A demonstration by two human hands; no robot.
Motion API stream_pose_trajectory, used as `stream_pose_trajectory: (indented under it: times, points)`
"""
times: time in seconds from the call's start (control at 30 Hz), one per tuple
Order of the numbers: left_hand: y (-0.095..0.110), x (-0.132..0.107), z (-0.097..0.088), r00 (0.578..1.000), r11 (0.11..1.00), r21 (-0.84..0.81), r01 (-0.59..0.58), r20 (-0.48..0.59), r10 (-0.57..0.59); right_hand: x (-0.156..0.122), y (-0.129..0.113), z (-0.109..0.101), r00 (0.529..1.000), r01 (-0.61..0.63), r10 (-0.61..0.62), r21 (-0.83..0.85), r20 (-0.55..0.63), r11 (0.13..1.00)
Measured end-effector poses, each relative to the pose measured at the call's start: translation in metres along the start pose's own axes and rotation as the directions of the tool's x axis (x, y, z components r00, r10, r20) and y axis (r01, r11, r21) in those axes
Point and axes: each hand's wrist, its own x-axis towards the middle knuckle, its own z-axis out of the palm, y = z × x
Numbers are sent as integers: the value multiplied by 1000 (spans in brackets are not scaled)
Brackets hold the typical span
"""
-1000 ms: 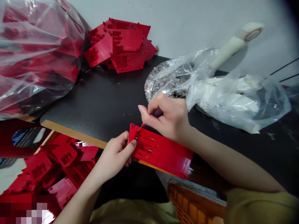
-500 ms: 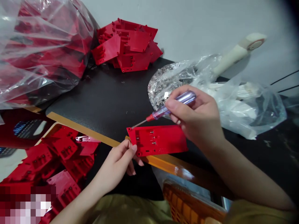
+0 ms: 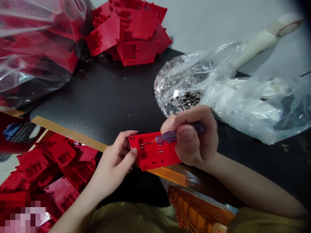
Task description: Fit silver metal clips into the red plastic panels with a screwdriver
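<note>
Head view: left hand (image 3: 113,161), fingers narrow, gripping red plate (image 3: 155,158); right hand (image 3: 195,139), fingers curled round screwdriver (image 3: 168,137) (tip over plate's end).

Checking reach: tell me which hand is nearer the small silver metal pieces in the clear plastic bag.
Right hand: just below the small silver metal pieces. Left hand: farther off, down-left.

An assembly workshop: black workbench (image 3: 97,94), heaped red plastic panels (image 3: 128,35).
</note>
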Motion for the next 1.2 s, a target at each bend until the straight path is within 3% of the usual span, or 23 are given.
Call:
stream_pose_trajectory:
  times: [0.17, 0.3, 0.4, 0.53, 0.63, 0.8, 0.93, 1.2]
  points:
    - [3, 0, -1, 999, 997, -70, 16, 36, -13, -1, 2, 3, 995, 94, -95, 45, 13, 994]
    - [3, 1, -2, 999, 996, -82, 24, 48, -20, -3, -8, 8, 995, 74, -73, 19, -75, 997]
    - [3, 0, -3, 998, 996, -84, 23, 52, -19, -3, -12, 8, 996, 50, -54, -58, -72, 997]
    - [2, 1, -3, 998, 996, -90, 22, 61, -17, 3, -12, 1, 989, 139, -135, -88, 54, 986]
    - [2, 2, -4, 997, 996, -85, 26, 70, -20, 9, -13, -3, 976, 140, -123, -87, 180, 986]
    - [4, 1, -5, 996, 993, -116, 28, 85, -18, 9, -10, 2, 969, 235, -218, -160, 117, 959]
    - [5, 2, -4, 996, 990, -136, 29, 88, -17, 5, -5, 7, 977, 205, -201, -55, 66, 977]
    - [5, 2, -2, 995, 986, -168, 21, 96, -5, 3, 3, 10, 982, 66, -96, 183, 163, 981]
